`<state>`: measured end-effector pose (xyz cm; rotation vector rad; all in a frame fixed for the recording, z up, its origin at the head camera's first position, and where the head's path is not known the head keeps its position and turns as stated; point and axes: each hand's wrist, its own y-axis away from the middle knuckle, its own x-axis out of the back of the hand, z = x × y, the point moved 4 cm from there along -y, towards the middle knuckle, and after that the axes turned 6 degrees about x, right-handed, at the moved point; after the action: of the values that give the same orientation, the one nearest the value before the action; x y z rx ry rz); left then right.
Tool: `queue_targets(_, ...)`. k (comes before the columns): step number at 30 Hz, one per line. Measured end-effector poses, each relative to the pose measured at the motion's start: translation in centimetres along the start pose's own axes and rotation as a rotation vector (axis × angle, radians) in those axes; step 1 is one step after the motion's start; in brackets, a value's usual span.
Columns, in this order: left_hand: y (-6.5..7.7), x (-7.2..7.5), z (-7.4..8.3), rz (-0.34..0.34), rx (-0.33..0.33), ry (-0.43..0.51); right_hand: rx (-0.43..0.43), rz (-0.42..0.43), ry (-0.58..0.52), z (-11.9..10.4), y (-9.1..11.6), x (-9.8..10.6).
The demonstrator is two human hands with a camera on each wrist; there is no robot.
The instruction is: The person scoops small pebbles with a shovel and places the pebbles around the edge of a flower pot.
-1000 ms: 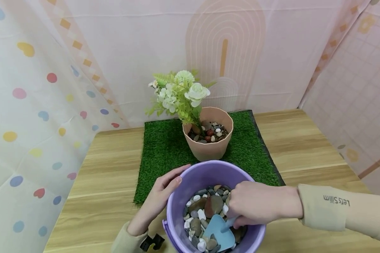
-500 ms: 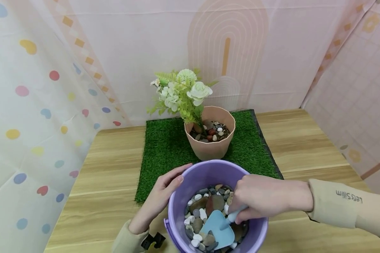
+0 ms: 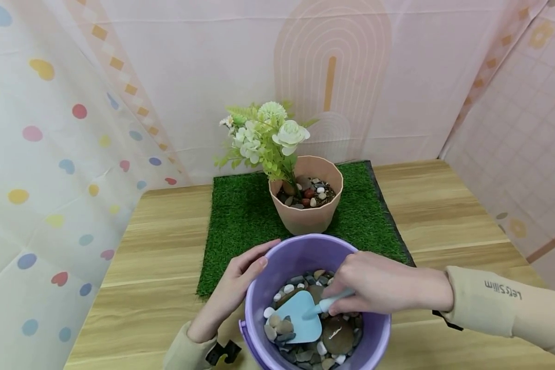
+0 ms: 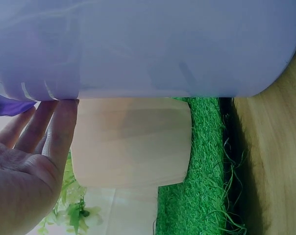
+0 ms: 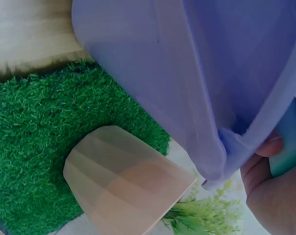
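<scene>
My right hand grips the handle of a light blue trowel inside the purple bucket. Several pebbles sit at the front of its blade, which tilts toward the bucket's left side. Grey, white and brown stones cover the bottom around it. In the right wrist view the bucket wall and rim hide most of the trowel. On the left side of the rim lies my left hand, thumb at the edge. Its straight fingers touch the outer wall in the left wrist view.
Behind the bucket, a peach flowerpot with stones and soil stands on a green turf mat. White flowers and leaves rise from it. Wooden table extends to both sides, with patterned cloth at the back.
The trowel has moved left and turned its blade toward the left wall, now with pebbles on its front. A large brown stone shows where it was. The left hand stays at the rim.
</scene>
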<state>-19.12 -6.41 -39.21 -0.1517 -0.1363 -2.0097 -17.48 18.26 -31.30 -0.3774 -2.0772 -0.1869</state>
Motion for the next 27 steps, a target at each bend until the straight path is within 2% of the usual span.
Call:
queue_targets(7, 0.0, 0.0, 0.0, 0.001, 0.001, 0.006, -0.067, 0.049, -0.074, 0.1, 0.5, 1.0)
queue_targets(20, -0.1, 0.0, -0.1, 0.006, -0.018, -0.013, -0.086, 0.176, -0.03, 0.4, 2.8, 3.4)
queue_targets(27, 0.0, -0.1, 0.0, 0.009, -0.021, -0.016, -0.168, 0.22, -0.065, 1.0, 3.7, 4.5)
